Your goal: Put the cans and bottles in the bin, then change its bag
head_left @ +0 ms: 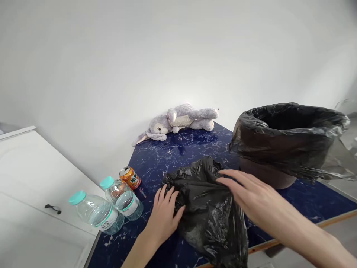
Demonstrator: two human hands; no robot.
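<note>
Orange drink can [130, 177], lying on its side at the left edge of the table, printed with a green and white panel whose characters are too small to read; two clear plastic bottles with teal caps lie just near of it, the larger bottle [96, 212] at the near left and the smaller bottle [122, 197] touching it on the right; each bottle carries a white label with a teal band, the dark print on it not legible.

Loose black bin bag [208, 208], crumpled in a glossy, wrinkled heap at the near centre of the blue marbled table [178, 152]; its lower part hangs over the near table edge; the film is thin, creased and catches pale highlights.

Left hand [164, 214], palm down, fingers spread a little and flat, pressing on the left side of the bag; it presses and does not pinch any fold that can be seen. Right hand [251, 195], reaching in from the near right, fingers extended and slightly parted, fingertips resting on the top of the bag; whether any film is gripped beneath them cannot be told.

Brown bin [267, 175], standing just right and far of the bag, lined with a second black liner [290, 137] folded down over its rim.

Grey plush rabbit [178, 121], lying on its side at the far table edge against the white wall; white cabinet [41, 186] with a dark handle at the left.
</note>
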